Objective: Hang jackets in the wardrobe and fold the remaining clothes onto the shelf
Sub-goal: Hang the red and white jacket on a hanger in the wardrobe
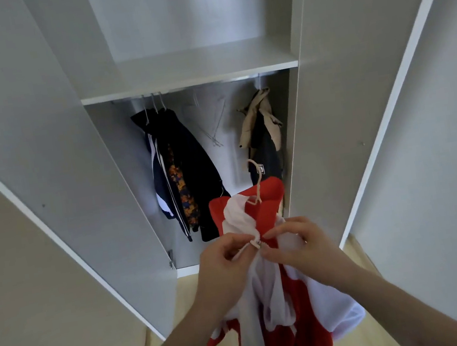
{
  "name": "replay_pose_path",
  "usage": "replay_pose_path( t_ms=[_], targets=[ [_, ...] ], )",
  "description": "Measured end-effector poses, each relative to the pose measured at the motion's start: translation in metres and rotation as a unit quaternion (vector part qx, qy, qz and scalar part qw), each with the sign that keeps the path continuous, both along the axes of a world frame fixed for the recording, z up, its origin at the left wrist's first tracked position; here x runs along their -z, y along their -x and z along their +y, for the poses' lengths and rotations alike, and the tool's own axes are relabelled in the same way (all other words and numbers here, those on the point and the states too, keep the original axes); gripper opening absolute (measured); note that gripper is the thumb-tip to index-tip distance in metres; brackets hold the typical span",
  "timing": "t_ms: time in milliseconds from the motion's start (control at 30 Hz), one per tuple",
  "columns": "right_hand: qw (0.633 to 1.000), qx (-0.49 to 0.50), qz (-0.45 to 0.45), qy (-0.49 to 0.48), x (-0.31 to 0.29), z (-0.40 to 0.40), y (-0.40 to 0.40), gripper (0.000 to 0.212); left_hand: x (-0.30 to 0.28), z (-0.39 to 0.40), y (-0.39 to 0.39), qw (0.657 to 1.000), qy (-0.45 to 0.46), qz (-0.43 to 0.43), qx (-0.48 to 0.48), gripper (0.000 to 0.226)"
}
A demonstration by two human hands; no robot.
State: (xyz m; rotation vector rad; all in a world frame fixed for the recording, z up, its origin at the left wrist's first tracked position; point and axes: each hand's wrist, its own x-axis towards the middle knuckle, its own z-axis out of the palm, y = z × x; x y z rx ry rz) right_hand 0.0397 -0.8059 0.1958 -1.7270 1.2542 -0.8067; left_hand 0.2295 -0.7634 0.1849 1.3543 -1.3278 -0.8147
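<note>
The fingers (233, 244) of the left hand (226, 265) are curled and pinched on the white front edge of a red and white jacket (272, 293), just beside the zipper pull (256, 244). The fingers of the right hand (297, 247) are likewise curled, pinching the jacket's other front edge on the far side of the zipper, so that both hands meet at the zipper and the garment is gripped between them. The jacket is held in front of the open wardrobe (38, 142), low in the view, with its body hanging down between the forearms above a pale wooden floor (189, 297). A light-coloured hanger (255, 180) is seated in the jacket's red collar, its hook standing free above the collar and not on the rail.

Inside the wardrobe, from the left, a group of dark jackets (186, 176) is hung on the rail (208, 84), one with white stripes and one with an orange patterned lining showing. Near the middle, thin bare hangers (213, 121) are seen against the back panel. At the right end a beige and dark jacket (260, 126) is hung. Above the rail a white shelf (188, 73) is fitted. The wardrobe doors (401, 87) are swung open on either side.
</note>
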Motion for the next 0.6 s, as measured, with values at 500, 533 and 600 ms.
replay_pose_path(
  t_ms=[500, 533, 600],
  targets=[
    [1.0, -0.021, 0.02, -0.005, 0.001, -0.023, -0.017, 0.012, -0.005, -0.027, -0.019, 0.998, -0.055, 0.014, 0.0, 0.015],
    [1.0, -0.02, 0.016, -0.005, 0.001, -0.024, -0.017, 0.012, -0.005, -0.028, -0.019, 0.998, -0.056, 0.019, 0.002, 0.017],
    [1.0, -0.019, 0.008, 0.003, 0.001, -0.026, -0.017, 0.011, -0.004, -0.028, -0.02, 0.998, -0.053, 0.022, 0.009, 0.018]
  ],
)
